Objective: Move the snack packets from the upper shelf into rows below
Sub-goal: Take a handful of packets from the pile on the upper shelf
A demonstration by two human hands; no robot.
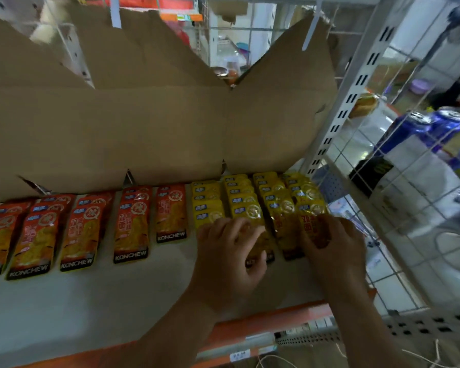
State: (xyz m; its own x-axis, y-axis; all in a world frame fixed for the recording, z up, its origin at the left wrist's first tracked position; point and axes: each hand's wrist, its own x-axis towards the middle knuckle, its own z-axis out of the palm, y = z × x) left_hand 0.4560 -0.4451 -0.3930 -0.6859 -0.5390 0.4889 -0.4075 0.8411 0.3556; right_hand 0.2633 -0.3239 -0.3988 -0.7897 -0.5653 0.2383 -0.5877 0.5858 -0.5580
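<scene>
Head: orange packets [130, 224] read KONCHEW.

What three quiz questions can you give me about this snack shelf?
1. True or false: the left hand and right hand are touching the orange KONCHEW packets.
2. What stands behind the rows? A) cardboard B) a curtain C) a mirror
3. Fill in: the packets under both hands are ____.
Key: 1 false, they grip the yellow packets; 2 A; 3 yellow.
</scene>
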